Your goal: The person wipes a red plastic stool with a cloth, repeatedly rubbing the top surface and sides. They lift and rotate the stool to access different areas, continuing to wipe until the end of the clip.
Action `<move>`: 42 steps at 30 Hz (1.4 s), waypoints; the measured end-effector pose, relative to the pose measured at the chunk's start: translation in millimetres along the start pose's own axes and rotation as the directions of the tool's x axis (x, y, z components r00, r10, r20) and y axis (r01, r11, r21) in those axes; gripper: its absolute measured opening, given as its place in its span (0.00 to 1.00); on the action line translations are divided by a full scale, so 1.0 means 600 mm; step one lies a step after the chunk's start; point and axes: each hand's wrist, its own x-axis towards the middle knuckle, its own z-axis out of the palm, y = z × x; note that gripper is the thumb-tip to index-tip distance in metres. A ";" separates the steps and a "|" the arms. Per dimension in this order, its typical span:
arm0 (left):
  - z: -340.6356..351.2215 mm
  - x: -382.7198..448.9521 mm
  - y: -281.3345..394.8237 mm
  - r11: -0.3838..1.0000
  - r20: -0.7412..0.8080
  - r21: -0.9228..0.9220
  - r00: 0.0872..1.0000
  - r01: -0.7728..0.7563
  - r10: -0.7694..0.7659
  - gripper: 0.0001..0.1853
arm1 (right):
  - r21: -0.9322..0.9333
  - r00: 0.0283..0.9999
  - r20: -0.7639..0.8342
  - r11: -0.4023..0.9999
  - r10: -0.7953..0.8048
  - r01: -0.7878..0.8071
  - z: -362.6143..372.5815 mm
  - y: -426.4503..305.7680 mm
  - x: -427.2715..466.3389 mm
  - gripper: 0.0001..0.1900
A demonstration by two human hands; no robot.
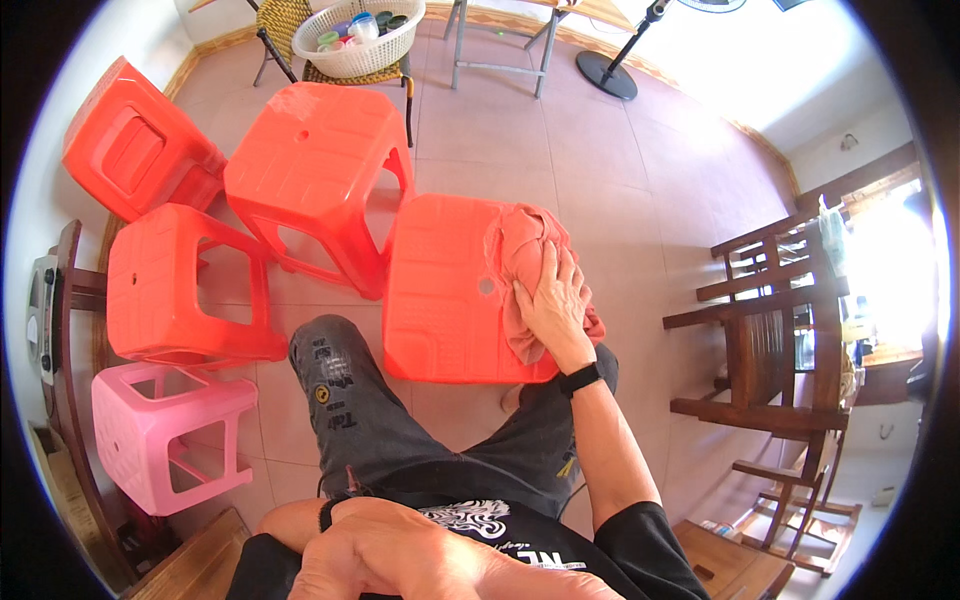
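Note:
A red plastic stool (442, 292) stands between my knees, its square seat facing up with a round hole in it. My right hand (556, 304), with a dark band on the wrist, lies spread on a crumpled salmon-pink cloth (521, 247) and presses it against the right part of the seat. The cloth hangs over the right edge. Large and close to the camera at the bottom is my left hand (442, 562), raised in front of my chest; its fingers are cut off by the picture's rim.
More red plastic stools (315, 161) and a pink plastic stool (169, 435) stand to the left. A white plastic basket (360, 49) of containers rests on a woven chair at the back. Wooden chairs (757, 360) are at right, a black fan base (606, 75) behind.

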 end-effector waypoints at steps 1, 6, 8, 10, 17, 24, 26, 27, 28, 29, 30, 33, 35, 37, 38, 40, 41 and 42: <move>0.001 0.000 0.001 1.000 -0.003 0.004 1.000 0.001 -0.001 0.23 | -0.001 1.000 0.002 1.000 -0.001 0.001 0.000 0.000 0.000 0.43; 0.002 0.002 0.001 1.000 -0.007 0.001 1.000 0.012 -0.012 0.21 | 0.001 1.000 -0.004 1.000 -0.009 0.009 0.003 0.003 0.000 0.43; 0.003 0.003 -0.002 1.000 -0.005 -0.003 1.000 0.016 -0.016 0.20 | -0.008 1.000 -0.002 1.000 -0.010 0.010 0.005 0.004 0.000 0.43; 0.001 0.004 -0.003 1.000 -0.008 0.002 1.000 0.014 -0.014 0.19 | 0.000 1.000 -0.018 1.000 -0.021 0.021 0.005 0.004 0.000 0.44; -0.006 0.003 -0.001 1.000 0.004 0.019 1.000 0.000 0.000 0.17 | -0.002 1.000 0.007 1.000 -0.009 0.009 0.003 0.004 0.002 0.44; -0.007 0.005 0.017 0.999 0.006 0.046 1.000 -0.002 0.001 0.14 | -0.012 1.000 0.008 1.000 -0.009 0.009 0.002 0.003 0.002 0.44; -0.008 0.006 0.018 0.999 0.005 0.044 1.000 -0.004 0.004 0.13 | -0.010 1.000 0.004 1.000 -0.007 0.007 0.002 0.002 0.001 0.44; -0.009 0.006 0.019 0.999 0.005 0.044 1.000 -0.008 0.008 0.13 | -0.008 1.000 0.007 1.000 -0.008 0.008 0.001 0.002 0.001 0.44; -0.010 0.007 0.018 0.999 0.003 0.044 1.000 -0.007 0.007 0.13 | -0.007 1.000 0.009 1.000 -0.009 0.009 0.001 0.002 0.001 0.44; -0.011 0.008 0.017 0.999 0.001 0.045 1.000 -0.007 0.007 0.13 | -0.009 1.000 0.009 1.000 -0.005 0.006 0.000 0.001 0.001 0.44; -0.012 0.009 0.017 0.999 0.001 0.043 1.000 -0.009 0.009 0.12 | -0.005 1.000 0.011 1.000 -0.006 0.006 0.000 0.001 0.001 0.44; -0.013 0.015 0.010 0.999 -0.016 0.036 1.000 -0.011 0.011 0.12 | 0.002 1.000 0.013 1.000 -0.004 0.004 0.000 0.001 0.001 0.44; -0.012 0.018 0.005 1.000 -0.035 0.024 0.999 -0.020 0.021 0.11 | 0.007 1.000 0.005 1.000 -0.010 0.010 0.000 0.002 0.001 0.44; -0.012 0.020 -0.001 1.000 -0.057 0.016 0.998 -0.026 0.027 0.11 | 0.004 1.000 0.026 1.000 -0.003 0.003 0.002 0.004 0.001 0.44; -0.012 0.021 -0.003 0.999 -0.068 0.023 0.997 -0.029 0.030 0.11 | -0.001 1.000 0.025 1.000 -0.003 0.003 0.002 0.005 0.001 0.44; -0.015 0.020 0.001 0.993 -0.069 0.107 0.996 -0.044 0.052 0.10 | -0.002 0.999 0.041 1.000 0.009 -0.009 0.003 0.005 0.002 0.44; -0.019 0.020 0.003 0.985 -0.072 0.169 0.996 -0.031 0.044 0.10 | 0.001 0.999 0.046 1.000 0.009 -0.010 0.002 0.004 0.003 0.44; -0.025 0.020 0.010 0.927 -0.040 0.373 0.998 -0.024 0.042 0.09 | 0.000 0.999 0.051 1.000 0.017 -0.017 0.002 0.003 0.004 0.44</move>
